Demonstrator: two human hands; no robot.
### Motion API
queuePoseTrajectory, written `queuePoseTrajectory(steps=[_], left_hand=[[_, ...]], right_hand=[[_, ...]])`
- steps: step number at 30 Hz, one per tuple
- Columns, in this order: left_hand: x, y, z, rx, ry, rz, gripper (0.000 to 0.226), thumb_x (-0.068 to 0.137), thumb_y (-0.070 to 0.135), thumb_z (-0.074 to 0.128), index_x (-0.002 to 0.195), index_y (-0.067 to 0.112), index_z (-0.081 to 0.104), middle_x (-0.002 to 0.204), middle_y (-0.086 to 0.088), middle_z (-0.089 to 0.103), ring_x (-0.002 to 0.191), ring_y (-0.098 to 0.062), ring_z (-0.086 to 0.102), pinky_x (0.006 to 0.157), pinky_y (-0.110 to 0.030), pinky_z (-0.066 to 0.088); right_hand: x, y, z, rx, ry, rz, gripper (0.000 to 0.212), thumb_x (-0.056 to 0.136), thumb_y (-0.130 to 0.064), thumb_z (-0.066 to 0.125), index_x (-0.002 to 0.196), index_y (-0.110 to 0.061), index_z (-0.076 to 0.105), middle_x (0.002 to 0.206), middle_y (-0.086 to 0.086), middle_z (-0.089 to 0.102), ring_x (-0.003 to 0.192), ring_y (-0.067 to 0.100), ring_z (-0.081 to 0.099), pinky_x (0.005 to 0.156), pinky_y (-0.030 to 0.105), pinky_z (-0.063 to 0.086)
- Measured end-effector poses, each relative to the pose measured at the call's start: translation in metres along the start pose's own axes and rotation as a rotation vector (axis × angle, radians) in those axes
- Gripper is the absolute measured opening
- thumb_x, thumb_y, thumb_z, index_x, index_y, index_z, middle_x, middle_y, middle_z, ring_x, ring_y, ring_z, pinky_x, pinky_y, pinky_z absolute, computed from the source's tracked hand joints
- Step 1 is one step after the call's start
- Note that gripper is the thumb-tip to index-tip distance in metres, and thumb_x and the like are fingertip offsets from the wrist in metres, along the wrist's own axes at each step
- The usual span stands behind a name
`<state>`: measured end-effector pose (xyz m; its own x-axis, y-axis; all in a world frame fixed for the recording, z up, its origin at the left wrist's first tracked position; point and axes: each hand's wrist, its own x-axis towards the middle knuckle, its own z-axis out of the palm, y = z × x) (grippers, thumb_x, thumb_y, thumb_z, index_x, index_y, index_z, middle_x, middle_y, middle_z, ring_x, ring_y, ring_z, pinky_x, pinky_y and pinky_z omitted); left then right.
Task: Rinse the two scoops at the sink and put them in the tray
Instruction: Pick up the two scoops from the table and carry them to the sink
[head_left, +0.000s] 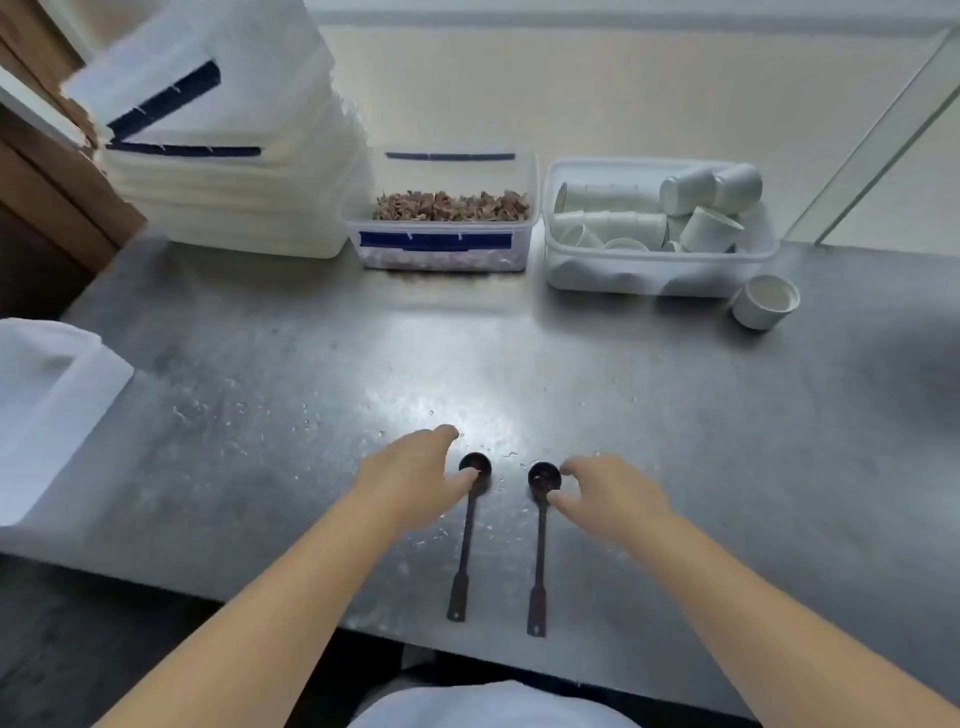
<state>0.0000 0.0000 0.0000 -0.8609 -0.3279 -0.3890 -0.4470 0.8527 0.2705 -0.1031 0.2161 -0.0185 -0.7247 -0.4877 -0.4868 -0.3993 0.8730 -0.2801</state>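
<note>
Two black long-handled scoops on a steel counter (675, 415), lying side by side near the front edge, bowls pointing away from the person and handles toward them. The left scoop (466, 540) and the right scoop (539, 551) are close but not touching, with a strip of bare metal between them.

Both hands are out, one per scoop. The left hand (410, 483) has its fingers loosely spread, and one fingertip sits right on the rim of the left scoop's bowl. The right hand (613, 499) is curled open just beside the right scoop's bowl, thumb and forefinger apart on either side of it. Can't tell if it's actually touching. Neither hand has closed around anything.

Along the back: one stack of white lidded bins (228, 156) at the left, one clear tub of brown bits (441, 228) in the middle, one clear tub of white paper cups (660, 234) at the right (too jumbled to count), plus one loose cup (766, 301) just beside that tub. A white container corner (47, 405) pokes in at the left edge.

The middle of the counter is wide open, speckled with water droplets. A glass panel (883, 130) rises at the back right.
</note>
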Motion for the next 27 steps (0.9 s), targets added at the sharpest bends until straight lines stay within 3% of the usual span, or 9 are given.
queuePoseTrajectory(steps=[3, 7, 11, 14, 16, 19, 23, 27], left_hand=[[0.002, -0.005, 0.03, -0.077, -0.132, -0.073, 0.052, 0.087, 0.051, 0.047, 0.134, 0.028, 0.044, 0.126, 0.002, 0.062, 0.106, -0.022, 0.061, 0.08, -0.036, 0.049], [0.005, -0.011, 0.066, -0.207, -0.205, -0.173, 0.045, 0.091, 0.041, 0.052, 0.131, 0.021, 0.049, 0.128, -0.004, 0.061, 0.112, -0.025, 0.059, 0.09, -0.042, 0.051], [0.015, -0.013, 0.09, -0.386, -0.158, -0.268, 0.031, 0.093, 0.033, 0.058, 0.115, 0.012, 0.057, 0.113, -0.009, 0.063, 0.095, -0.024, 0.06, 0.079, -0.034, 0.051], [0.022, -0.012, 0.098, -0.437, -0.112, -0.307, 0.018, 0.09, 0.031, 0.062, 0.097, 0.014, 0.059, 0.099, -0.005, 0.063, 0.086, -0.02, 0.057, 0.066, -0.031, 0.044], [0.026, -0.011, 0.102, -0.442, -0.096, -0.321, 0.016, 0.087, 0.03, 0.065, 0.092, 0.016, 0.061, 0.092, -0.003, 0.063, 0.088, -0.022, 0.059, 0.067, -0.032, 0.046], [0.031, -0.008, 0.104, -0.445, -0.097, -0.321, 0.012, 0.082, 0.025, 0.068, 0.081, 0.015, 0.061, 0.08, -0.001, 0.065, 0.076, -0.02, 0.061, 0.064, -0.032, 0.052], [0.037, -0.007, 0.107, -0.42, -0.129, -0.299, 0.013, 0.08, 0.021, 0.069, 0.072, 0.017, 0.059, 0.071, 0.002, 0.06, 0.067, -0.014, 0.056, 0.051, -0.026, 0.04], [0.039, -0.011, 0.107, -0.452, -0.175, -0.281, 0.026, 0.081, 0.02, 0.071, 0.063, 0.019, 0.052, 0.067, 0.002, 0.059, 0.068, -0.017, 0.06, 0.054, -0.025, 0.042]], right_hand=[[0.0, 0.005, 0.03, 0.153, -0.069, 0.072, 0.012, 0.085, -0.04, 0.055, 0.079, -0.031, 0.06, 0.092, -0.004, 0.065, 0.092, 0.025, 0.063, 0.059, 0.03, 0.039], [0.002, 0.005, 0.063, 0.369, -0.1, 0.234, 0.02, 0.087, -0.037, 0.064, 0.095, -0.019, 0.066, 0.097, 0.001, 0.067, 0.088, 0.021, 0.061, 0.069, 0.032, 0.049], [0.009, -0.001, 0.082, 0.43, -0.044, 0.322, 0.029, 0.085, -0.03, 0.067, 0.074, -0.004, 0.067, 0.076, 0.012, 0.07, 0.081, 0.026, 0.066, 0.063, 0.033, 0.049], [0.013, -0.005, 0.089, 0.419, -0.024, 0.359, 0.04, 0.082, -0.029, 0.067, 0.051, -0.014, 0.046, 0.052, 0.003, 0.052, 0.063, 0.027, 0.056, 0.05, 0.03, 0.036], [0.015, -0.008, 0.093, 0.423, -0.012, 0.393, 0.043, 0.08, -0.028, 0.067, 0.049, -0.015, 0.041, 0.049, 0.0, 0.047, 0.059, 0.023, 0.051, 0.048, 0.03, 0.033], [0.019, -0.009, 0.098, 0.447, -0.021, 0.416, 0.035, 0.081, -0.024, 0.069, 0.054, -0.017, 0.048, 0.057, 0.003, 0.053, 0.06, 0.021, 0.05, 0.052, 0.029, 0.036], [0.025, -0.005, 0.103, 0.47, -0.046, 0.394, 0.035, 0.084, -0.025, 0.07, 0.055, -0.018, 0.051, 0.06, 0.003, 0.056, 0.058, 0.018, 0.05, 0.05, 0.026, 0.037], [0.023, 0.004, 0.104, 0.631, -0.082, 0.373, 0.025, 0.083, -0.019, 0.071, 0.062, -0.008, 0.064, 0.056, 0.004, 0.061, 0.056, 0.018, 0.054, 0.062, 0.033, 0.053]])
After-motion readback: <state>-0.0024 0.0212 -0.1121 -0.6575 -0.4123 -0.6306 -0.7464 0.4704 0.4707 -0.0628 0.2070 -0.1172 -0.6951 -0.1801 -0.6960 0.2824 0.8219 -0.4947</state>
